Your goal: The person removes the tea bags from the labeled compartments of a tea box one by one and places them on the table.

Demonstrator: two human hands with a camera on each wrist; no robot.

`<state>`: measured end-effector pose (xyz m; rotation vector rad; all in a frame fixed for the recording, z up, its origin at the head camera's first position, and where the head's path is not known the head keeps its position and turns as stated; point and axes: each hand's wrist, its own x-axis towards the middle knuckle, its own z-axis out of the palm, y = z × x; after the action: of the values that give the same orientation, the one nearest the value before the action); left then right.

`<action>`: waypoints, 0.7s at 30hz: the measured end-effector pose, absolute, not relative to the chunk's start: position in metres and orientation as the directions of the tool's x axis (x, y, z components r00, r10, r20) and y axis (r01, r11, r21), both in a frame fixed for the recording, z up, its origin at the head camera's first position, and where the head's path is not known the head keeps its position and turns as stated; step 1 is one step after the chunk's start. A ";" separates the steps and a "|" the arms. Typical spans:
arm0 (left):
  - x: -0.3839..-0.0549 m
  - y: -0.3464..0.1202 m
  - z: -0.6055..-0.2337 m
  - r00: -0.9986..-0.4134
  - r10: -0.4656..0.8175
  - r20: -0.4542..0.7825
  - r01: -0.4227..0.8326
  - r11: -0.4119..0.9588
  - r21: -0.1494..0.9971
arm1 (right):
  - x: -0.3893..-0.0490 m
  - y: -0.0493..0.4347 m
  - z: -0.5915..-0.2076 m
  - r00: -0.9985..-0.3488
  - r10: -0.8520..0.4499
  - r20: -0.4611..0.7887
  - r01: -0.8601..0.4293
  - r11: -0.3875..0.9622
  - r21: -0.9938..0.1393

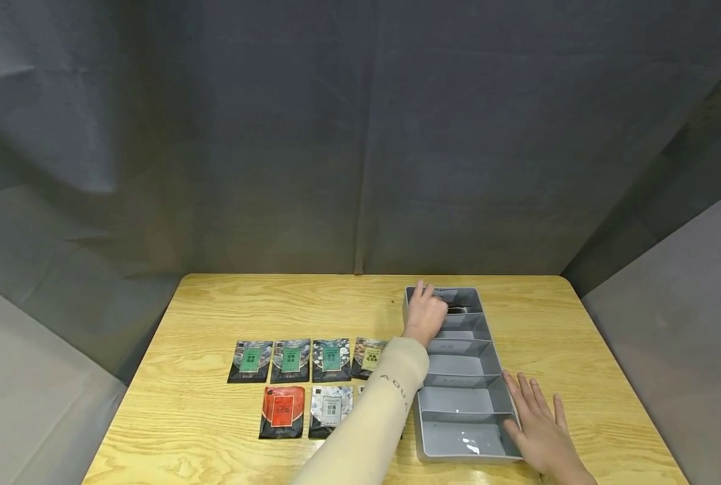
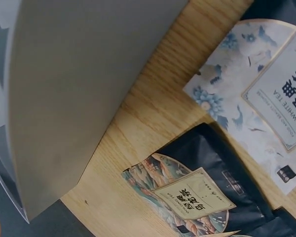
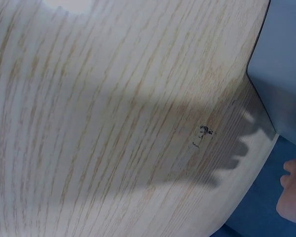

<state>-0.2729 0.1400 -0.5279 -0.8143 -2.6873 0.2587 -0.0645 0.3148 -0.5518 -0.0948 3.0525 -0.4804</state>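
A grey divided box [image 1: 421,431] with several compartments stands on the table. At its far end my left hand [image 1: 427,313] reaches over the left wall with two fingers raised and the others bent. Beside those bent fingers, in the farthest compartment, shows the edge of a dark tea packet [image 1: 458,310], which the hand seems to pinch; the fingertips are hidden. My right hand [image 1: 538,428] rests against the box's near right side, fingers spread and straight. In the left wrist view the box wall [image 2: 79,89] stands near an oolong tea packet [image 2: 187,197] and a white tea packet [image 2: 276,84].
Left of the box lie tea packets in two rows: green-labelled ones [image 1: 251,360] and others behind, a red one [image 1: 281,411] and a white one [image 1: 330,407] in front. My left sleeve [image 1: 366,411] covers part of the rows. Grey curtain [image 1: 360,135] hangs behind the wooden table [image 1: 202,417].
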 end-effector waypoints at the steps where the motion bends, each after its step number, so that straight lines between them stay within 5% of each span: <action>1: -0.273 0.140 -0.528 -0.786 0.565 0.253 0.507 0.822 -0.259 | -0.064 0.315 -0.552 -0.997 -0.068 -0.040 -0.052 0.950 -0.309; 21: -0.272 0.138 -0.531 -0.782 0.562 0.270 0.496 0.823 -0.279 | -0.063 0.315 -0.551 -0.997 -0.069 -0.043 -0.052 0.946 -0.320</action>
<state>-0.2724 0.1381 -0.5312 -0.7995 -2.6638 0.2740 -0.0632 0.3151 -0.5512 -0.0947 3.0460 -0.4986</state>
